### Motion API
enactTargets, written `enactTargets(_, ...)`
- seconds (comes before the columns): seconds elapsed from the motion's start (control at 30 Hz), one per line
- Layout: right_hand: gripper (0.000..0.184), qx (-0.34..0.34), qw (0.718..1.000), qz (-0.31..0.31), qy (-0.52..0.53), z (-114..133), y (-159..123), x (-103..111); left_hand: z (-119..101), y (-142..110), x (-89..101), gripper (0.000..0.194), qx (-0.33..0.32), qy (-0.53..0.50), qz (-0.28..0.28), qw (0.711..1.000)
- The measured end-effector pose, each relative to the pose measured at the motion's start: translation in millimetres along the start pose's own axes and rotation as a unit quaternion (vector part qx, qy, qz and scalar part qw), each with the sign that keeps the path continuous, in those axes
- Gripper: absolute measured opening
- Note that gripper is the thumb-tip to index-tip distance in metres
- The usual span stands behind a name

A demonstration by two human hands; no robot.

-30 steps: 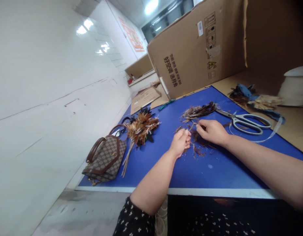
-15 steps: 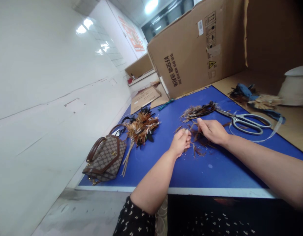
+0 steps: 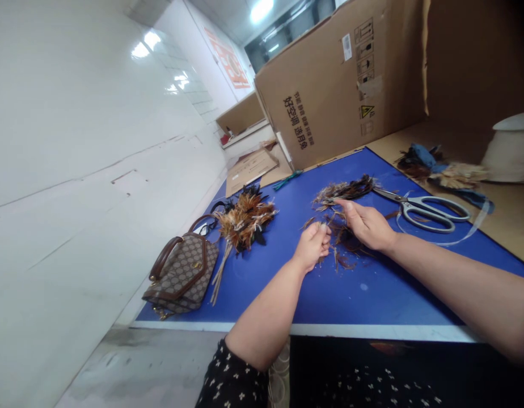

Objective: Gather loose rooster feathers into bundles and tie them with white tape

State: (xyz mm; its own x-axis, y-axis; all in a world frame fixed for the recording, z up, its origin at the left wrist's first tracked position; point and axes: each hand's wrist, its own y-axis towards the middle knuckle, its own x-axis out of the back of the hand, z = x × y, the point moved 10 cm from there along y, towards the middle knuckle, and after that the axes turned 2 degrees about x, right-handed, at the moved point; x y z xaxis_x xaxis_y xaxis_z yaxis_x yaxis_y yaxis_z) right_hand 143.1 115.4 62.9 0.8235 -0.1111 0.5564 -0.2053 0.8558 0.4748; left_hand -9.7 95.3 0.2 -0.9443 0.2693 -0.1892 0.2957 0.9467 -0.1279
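My left hand (image 3: pixel 311 245) is closed in a pinch, with the thin tip of a feather (image 3: pixel 329 221) sticking up from its fingers. To its right, my right hand (image 3: pixel 370 226) has its thumb stretched out and apart from the fingers. The thumb tip reaches the near edge of a bundle of brown and black feathers (image 3: pixel 345 190); whether it touches them I cannot tell. Loose brown feathers (image 3: pixel 342 262) and small scraps lie under and between both hands. Scissors (image 3: pixel 427 213) with grey handles lie right of the bundle, blades towards it.
On the blue mat (image 3: pixel 262 294), a patterned handbag (image 3: pixel 183 272) stands left, beside a tan and black feather bunch (image 3: pixel 247 218) with pale stems. A large cardboard box (image 3: pixel 330 90) rises behind. More feathers with blue cloth (image 3: pixel 444 170) and a white spool (image 3: pixel 511 150) sit right.
My right hand has drawn back from beside my left hand, and its thumb has stretched out towards the feather bundle. My left hand has stayed in place, still pinched.
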Motion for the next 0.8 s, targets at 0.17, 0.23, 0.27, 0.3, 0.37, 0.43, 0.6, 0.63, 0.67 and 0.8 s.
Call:
enactTargets(0.17, 0.075, 0.008, 1.0, -0.022, -0.006, -3.0, -2.6, 0.3, 0.7, 0.8, 0.2, 0.055, -0.001, -0.002, 0.004, 1.0)
enactTargets(0.23, 0.074, 0.013, 1.0, -0.021, -0.007, -4.1, -2.4, -1.2, 1.1, 1.0, 0.4, 0.055, -0.001, 0.0, 0.004, 1.0)
enactTargets(0.27, 0.074, 0.017, 1.0, -0.02, -0.005, -3.5, -2.1, -1.7, 1.3, 1.1, 0.4, 0.055, -0.001, 0.001, 0.004, 1.0)
enactTargets(0.3, 0.074, 0.022, 1.0, -0.019, -0.002, -2.3, -1.7, -1.8, 1.4, 1.2, 0.4, 0.055, -0.001, 0.002, 0.004, 1.0)
enactTargets(0.37, 0.073, 0.029, 0.999, -0.024, 0.007, 1.3, -0.9, 0.3, 1.7, 1.3, 0.4, 0.055, -0.001, 0.002, 0.004, 1.0)
enactTargets(0.43, 0.071, 0.025, 0.999, -0.035, 0.012, 3.8, -0.3, 4.3, 1.8, 1.2, 0.3, 0.055, -0.001, 0.002, 0.004, 1.0)
enactTargets(0.6, 0.07, 0.014, 0.999, -0.038, 0.018, 4.5, -0.5, 7.2, 1.3, 0.7, -0.2, 0.055, 0.0, 0.001, 0.005, 1.0)
enactTargets(0.63, 0.07, 0.015, 0.999, -0.038, 0.02, 4.1, -0.7, 6.9, 1.4, 0.7, -0.2, 0.055, 0.001, 0.002, 0.006, 1.0)
enactTargets(0.67, 0.07, 0.015, 0.999, -0.038, 0.022, 3.6, -0.8, 6.7, 1.6, 0.7, -0.1, 0.055, 0.002, 0.004, 0.005, 1.0)
enactTargets(0.8, 0.069, 0.017, 0.999, -0.043, 0.027, 1.5, -0.7, 4.9, 1.3, 0.4, -0.1, 0.055, 0.001, 0.007, 0.005, 1.0)
